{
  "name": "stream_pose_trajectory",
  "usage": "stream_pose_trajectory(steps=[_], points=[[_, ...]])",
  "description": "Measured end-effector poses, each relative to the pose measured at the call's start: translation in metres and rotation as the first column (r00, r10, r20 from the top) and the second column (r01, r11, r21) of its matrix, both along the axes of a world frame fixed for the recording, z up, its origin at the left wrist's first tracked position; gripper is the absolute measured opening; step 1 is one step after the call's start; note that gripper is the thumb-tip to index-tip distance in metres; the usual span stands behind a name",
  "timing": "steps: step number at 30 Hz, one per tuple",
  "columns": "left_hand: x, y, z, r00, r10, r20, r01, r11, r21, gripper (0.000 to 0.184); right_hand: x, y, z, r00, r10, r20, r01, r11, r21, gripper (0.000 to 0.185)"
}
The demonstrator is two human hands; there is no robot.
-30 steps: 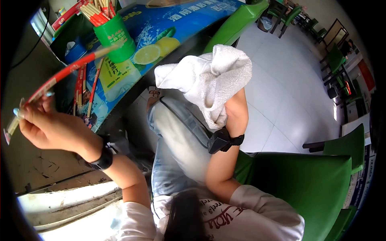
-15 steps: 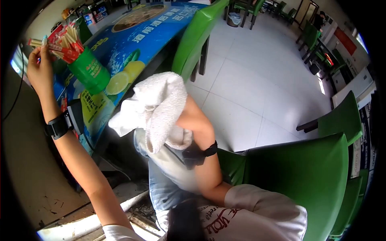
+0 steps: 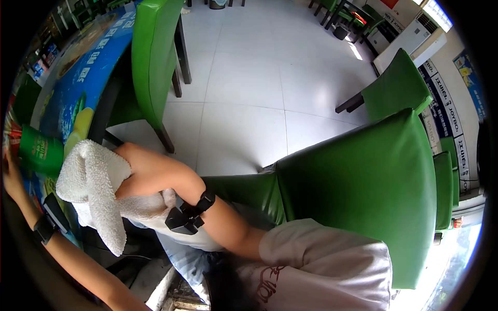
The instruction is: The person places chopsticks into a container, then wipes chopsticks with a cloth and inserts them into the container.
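Observation:
A bunched white towel is in my right hand, whose fingers are largely buried in its folds. The towel hangs over my lap, beside the table edge. At the far left edge of the view, my left hand is beside a green cup of red-wrapped chopsticks. Its fingers are dark and partly cut off, so what they hold cannot be made out. The cup stands on the blue printed table.
A green chair stands against the table. A large green seat is at my right, with another green chair beyond it. White floor tiles stretch ahead, and a white appliance stands by the far wall.
The view has swung right. My left hand has gone from holding a red-wrapped chopstick packet in the air to beside the cup. My right hand still holds the towel, now further left in view.

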State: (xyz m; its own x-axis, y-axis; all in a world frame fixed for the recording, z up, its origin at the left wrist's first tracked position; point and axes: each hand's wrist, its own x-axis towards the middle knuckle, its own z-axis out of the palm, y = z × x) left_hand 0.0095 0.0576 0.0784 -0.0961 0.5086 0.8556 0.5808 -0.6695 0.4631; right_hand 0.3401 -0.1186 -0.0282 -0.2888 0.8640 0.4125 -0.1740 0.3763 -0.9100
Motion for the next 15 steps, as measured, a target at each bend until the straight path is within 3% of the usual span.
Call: stream_pose_trajectory(steps=[2, 4, 6, 8, 9, 10, 11, 13, 15], points=[[-0.033, -0.041, -0.033, 0.95, 0.065, 0.306, 0.073, 0.905, -0.42, 0.039, 0.0, 0.002, -0.002, 0.999, -0.037, -0.022, 0.037, 0.999, 0.017, 0.038], [-0.045, -0.074, -0.045, 0.93, 0.191, 0.315, 0.011, 0.841, -0.541, 0.04, -0.002, 0.008, -0.009, 0.991, -0.058, -0.119, 0.061, 0.998, 0.029, 0.037], [-0.006, -0.123, -0.04, 0.958, 0.276, 0.073, -0.227, 0.892, -0.391, 0.038, -0.004, 0.016, -0.017, 0.954, -0.075, -0.291, 0.089, 0.995, 0.038, 0.038], [0.095, -0.189, -0.032, 0.949, 0.301, 0.089, -0.262, 0.915, -0.307, 0.032, 0.004, 0.013, -0.012, 0.916, -0.101, -0.388, 0.089, 0.995, -0.05, 0.035], [0.091, -0.207, -0.047, 0.946, 0.325, -0.011, -0.32, 0.922, -0.218, 0.03, 0.005, 0.016, -0.014, 0.899, -0.097, -0.426, 0.074, 0.995, -0.071, 0.034], [0.104, -0.222, -0.059, 0.957, 0.289, 0.03, -0.282, 0.948, -0.149, 0.029, 0.007, 0.019, -0.018, 0.88, -0.073, -0.469, 0.016, 0.992, -0.125, 0.033], [0.112, -0.235, -0.072, 0.959, 0.283, -0.004, -0.28, 0.946, -0.162, 0.029, 0.009, 0.022, -0.023, 0.858, -0.056, -0.51, -0.041, 0.984, -0.176, 0.032], [0.079, -0.248, -0.112, 0.959, 0.263, -0.107, -0.284, 0.898, -0.337, 0.029, 0.01, 0.026, -0.028, 0.87, -0.114, -0.48, 0.067, 0.991, -0.113, 0.03], [0.063, -0.244, -0.148, 0.932, 0.361, -0.042, -0.356, 0.883, -0.304, 0.024, 0.012, 0.033, -0.035, 0.865, -0.086, -0.494, 0.046, 0.995, -0.093, 0.032]])
